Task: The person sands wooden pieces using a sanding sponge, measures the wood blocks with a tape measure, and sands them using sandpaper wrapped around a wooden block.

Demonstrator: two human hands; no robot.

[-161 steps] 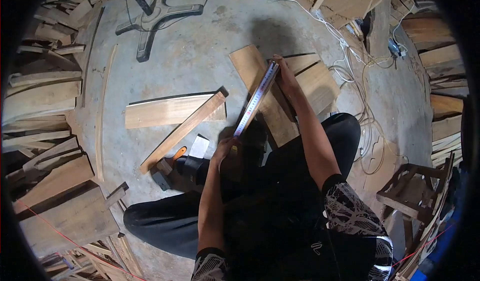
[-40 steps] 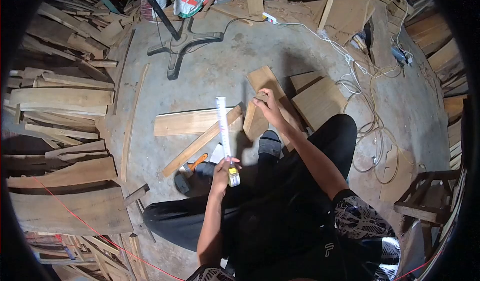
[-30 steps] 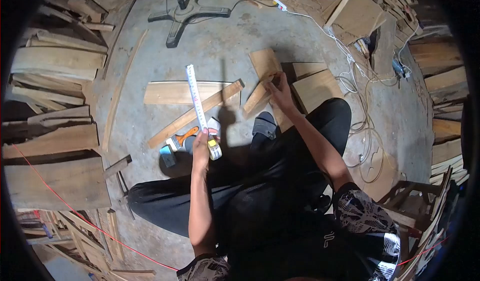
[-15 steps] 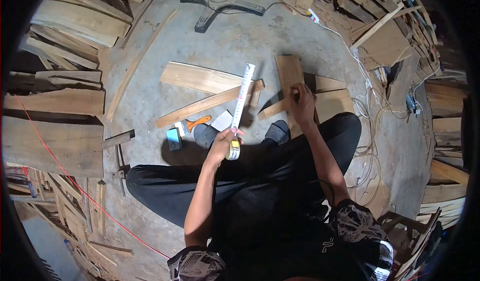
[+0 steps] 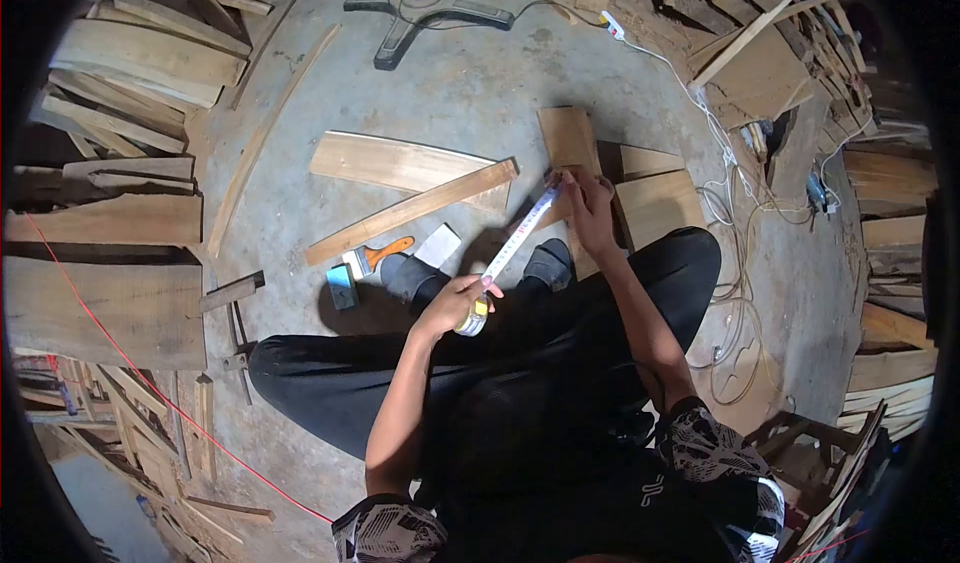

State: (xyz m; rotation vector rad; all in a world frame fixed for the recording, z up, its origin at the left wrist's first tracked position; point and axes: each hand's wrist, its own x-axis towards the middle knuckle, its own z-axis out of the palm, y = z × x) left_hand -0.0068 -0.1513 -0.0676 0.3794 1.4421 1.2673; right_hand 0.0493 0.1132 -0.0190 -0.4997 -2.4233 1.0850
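My left hand (image 5: 452, 308) is closed around the case of a tape measure (image 5: 472, 319), its white blade (image 5: 522, 235) pulled out up and to the right. The far end of the blade reaches my right hand (image 5: 590, 211), whose fingers are closed near it above a wooden board (image 5: 565, 135). A narrow strip of wood lies partly under that hand. To the left, a long wooden strip (image 5: 415, 210) lies across a wider pale board (image 5: 385, 163). Below it rest a brush with an orange handle (image 5: 385, 252), a blue-topped block (image 5: 341, 288) and a light rectangular piece (image 5: 437, 246).
Stacked planks (image 5: 105, 308) line the left side, with more wood (image 5: 895, 238) at the right. A black cross-shaped stand base (image 5: 425, 13) is at the top. White cable (image 5: 705, 113) and looped hose (image 5: 745, 303) lie on the right. My crossed legs are below my hands.
The tape blade has swung down to the right, and its end now meets my right hand. That hand has turned slightly inward. The view has shifted a little.
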